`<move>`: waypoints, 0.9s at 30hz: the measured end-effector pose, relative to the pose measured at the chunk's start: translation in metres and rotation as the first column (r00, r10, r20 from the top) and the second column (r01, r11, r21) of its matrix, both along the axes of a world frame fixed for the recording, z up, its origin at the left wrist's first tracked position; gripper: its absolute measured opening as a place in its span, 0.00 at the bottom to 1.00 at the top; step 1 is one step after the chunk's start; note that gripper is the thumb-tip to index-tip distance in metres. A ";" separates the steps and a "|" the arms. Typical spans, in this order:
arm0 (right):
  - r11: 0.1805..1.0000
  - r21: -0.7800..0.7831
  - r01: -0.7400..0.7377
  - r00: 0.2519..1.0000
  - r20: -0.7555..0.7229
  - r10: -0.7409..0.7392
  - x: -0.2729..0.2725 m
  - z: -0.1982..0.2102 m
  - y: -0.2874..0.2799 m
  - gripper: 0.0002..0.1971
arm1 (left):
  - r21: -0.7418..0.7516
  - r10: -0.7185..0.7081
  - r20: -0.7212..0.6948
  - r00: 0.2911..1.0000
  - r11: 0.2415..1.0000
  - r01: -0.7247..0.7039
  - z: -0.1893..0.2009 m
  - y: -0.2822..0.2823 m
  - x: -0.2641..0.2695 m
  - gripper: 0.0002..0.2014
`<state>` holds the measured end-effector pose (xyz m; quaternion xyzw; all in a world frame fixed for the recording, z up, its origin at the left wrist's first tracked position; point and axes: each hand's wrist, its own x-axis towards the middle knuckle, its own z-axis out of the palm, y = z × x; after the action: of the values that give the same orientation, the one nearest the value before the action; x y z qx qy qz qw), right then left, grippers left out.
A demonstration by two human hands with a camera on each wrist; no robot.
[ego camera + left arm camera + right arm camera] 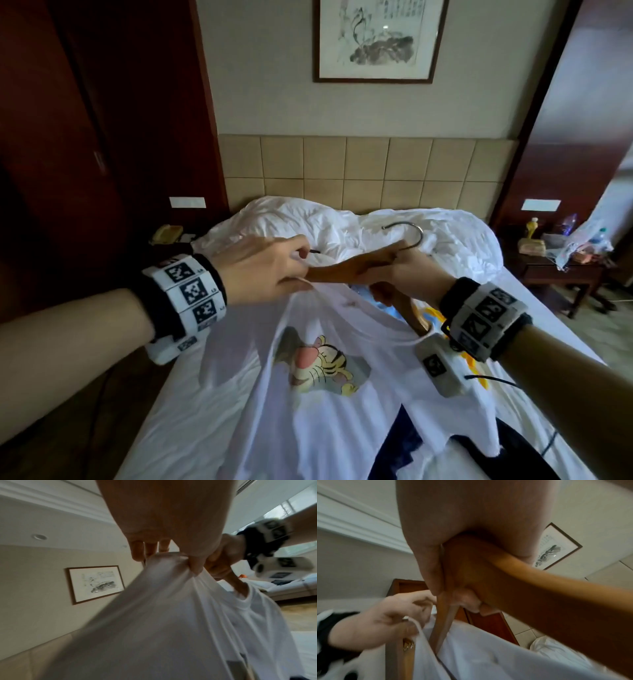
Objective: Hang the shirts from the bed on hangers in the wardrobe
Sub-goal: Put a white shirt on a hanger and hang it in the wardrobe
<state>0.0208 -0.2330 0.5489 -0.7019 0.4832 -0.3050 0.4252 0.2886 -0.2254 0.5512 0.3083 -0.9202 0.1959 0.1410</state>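
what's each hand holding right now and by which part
The left hand pinches the white shirt by its shoulder fabric. The right hand grips the wooden hanger at its middle, just below the hook.

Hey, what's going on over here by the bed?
A person is fitting a white cartoon-print shirt onto a wooden hanger over the bed. The right hand holds the hanger near its metal hook, while the left hand pinches the shirt's fabric and pulls it over one hanger arm. The other arm is already inside the collar. Nothing is in the wardrobe yet.

Left hand [263, 270] fingers pinching, right hand [407, 270] gripping
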 end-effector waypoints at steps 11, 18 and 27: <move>0.985 -0.038 -0.171 0.985 0.025 0.172 -0.002 0.030 -0.002 0.06 | 0.377 0.249 -0.356 0.900 0.920 -0.106 -0.009 0.006 -0.029 0.17; 0.957 -0.290 -0.024 0.969 -0.243 -0.049 -0.032 0.016 -0.008 0.08 | 0.359 0.251 -0.441 0.861 0.929 -0.087 -0.023 0.008 -0.031 0.12; 0.938 -0.340 -0.063 0.830 -0.541 -0.140 -0.061 -0.017 -0.007 0.19 | 0.182 0.346 -0.394 0.852 0.938 -0.297 -0.027 0.009 -0.004 0.25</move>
<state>-0.0399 -0.2397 0.5321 -0.8133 0.5393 -0.1752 0.1306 0.2848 -0.2162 0.5238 0.5002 -0.8132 0.0928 0.2828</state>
